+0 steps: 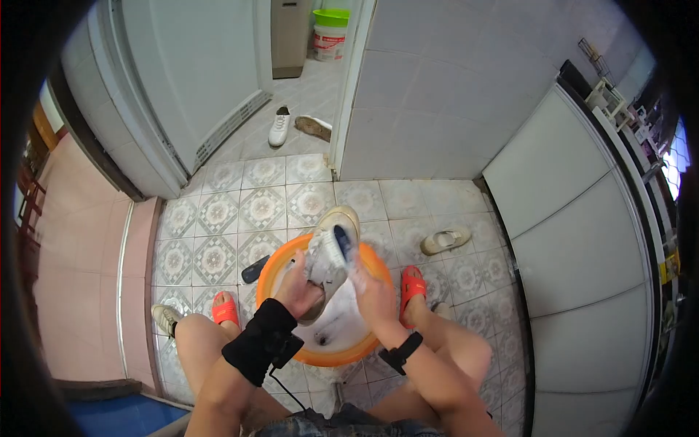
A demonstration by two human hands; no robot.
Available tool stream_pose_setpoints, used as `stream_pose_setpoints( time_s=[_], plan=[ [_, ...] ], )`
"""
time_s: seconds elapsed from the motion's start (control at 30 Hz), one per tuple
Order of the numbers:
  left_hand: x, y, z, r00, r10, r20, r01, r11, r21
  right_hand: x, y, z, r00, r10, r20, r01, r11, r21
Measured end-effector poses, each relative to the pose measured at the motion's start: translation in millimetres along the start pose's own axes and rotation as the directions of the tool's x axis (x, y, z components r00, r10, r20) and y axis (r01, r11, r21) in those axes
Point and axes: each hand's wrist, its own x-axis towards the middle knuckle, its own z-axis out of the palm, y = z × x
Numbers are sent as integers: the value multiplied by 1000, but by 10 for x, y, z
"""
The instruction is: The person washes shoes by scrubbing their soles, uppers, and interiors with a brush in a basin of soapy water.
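Observation:
An orange basin (pixel 266 291) with whitish, sudsy water stands on the tiled floor between my feet. Above it, my left hand (pixel 297 290) grips a pale shoe (pixel 338 218) near its heel end, the toe pointing away from me. My right hand (pixel 370 288) is closed around a brush (pixel 340 246) with a dark blue back and white bristles. The bristles are at the shoe's right side, slightly blurred; whether they touch it is hard to tell. My right fingertips are partly smeared by motion.
A beige shoe (pixel 445 240) lies right of the basin, another shoe (pixel 167 318) at left. A dark object (pixel 254 270) sits by the rim. White shoes (pixel 279 127) rest in the doorway, a bucket (pixel 329 42) behind. A cabinet (pixel 575 218) stands at right.

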Motion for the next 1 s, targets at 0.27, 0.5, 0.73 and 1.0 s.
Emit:
stream_pose_setpoints(
  time_s=[0.27,0.5,0.73,1.0],
  plan=[
    [-71,158,59,1000,1,-2,-1,999,-40,-201,-63,54,995,-89,-49,92,994,66],
    [12,48,-83,999,-51,-5,51,999,-9,-61,-127,39,986,-119,-117,121,993,13],
    [-44,120,-69,998,-55,18,55,998,-42,-275,7,105,997,-68,-41,70,996,51],
    [-39,99,-73,998,-65,-24,63,996,-64,-112,-94,-38,1000,-15,-7,16,997,77]
  ],
)
